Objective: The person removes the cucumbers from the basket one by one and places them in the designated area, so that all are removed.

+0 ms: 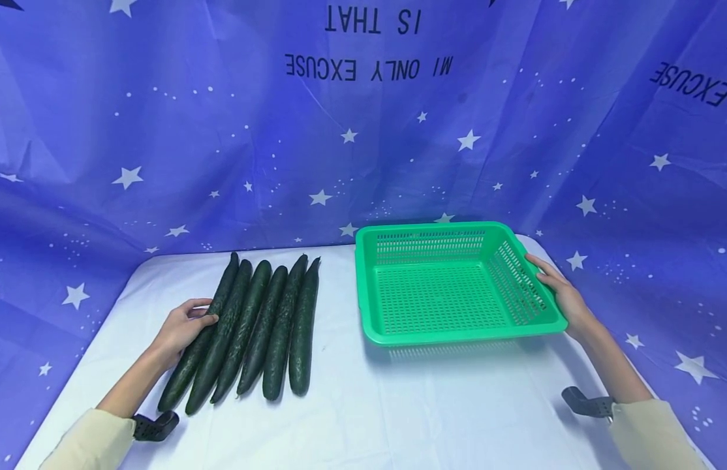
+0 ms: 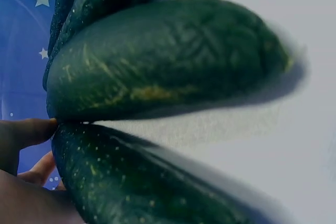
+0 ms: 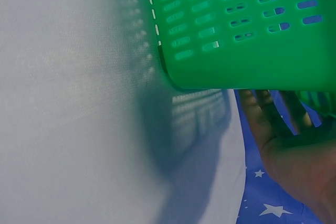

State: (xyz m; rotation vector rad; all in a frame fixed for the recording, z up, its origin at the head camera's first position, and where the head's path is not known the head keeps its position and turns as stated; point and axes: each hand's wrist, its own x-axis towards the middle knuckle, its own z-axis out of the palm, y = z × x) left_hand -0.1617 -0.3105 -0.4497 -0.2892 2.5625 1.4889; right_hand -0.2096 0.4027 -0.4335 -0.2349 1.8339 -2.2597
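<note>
Several dark green cucumbers point(image 1: 275, 326) lie side by side on the white table. My left hand point(image 1: 184, 326) pinches the leftmost cucumber point(image 1: 187, 365) around its middle, thumb pressed in beside the neighbouring one. In the left wrist view the thumb point(image 2: 34, 130) meets the gap between two cucumbers, whose rounded ends spread apart. My right hand point(image 1: 563, 297) holds the right rim of a green plastic basket point(image 1: 457, 338) with nothing in it. In the right wrist view the fingers point(image 3: 257, 114) reach behind the slotted basket wall point(image 3: 252, 61), partly hidden by it.
A white cloth covers the table point(image 1: 340, 418). Behind and beside it hangs a blue curtain point(image 1: 269, 163) with white stars and lettering. Bare cloth separates the cucumbers from the basket. Each wrist wears a black camera mount point(image 1: 587, 403).
</note>
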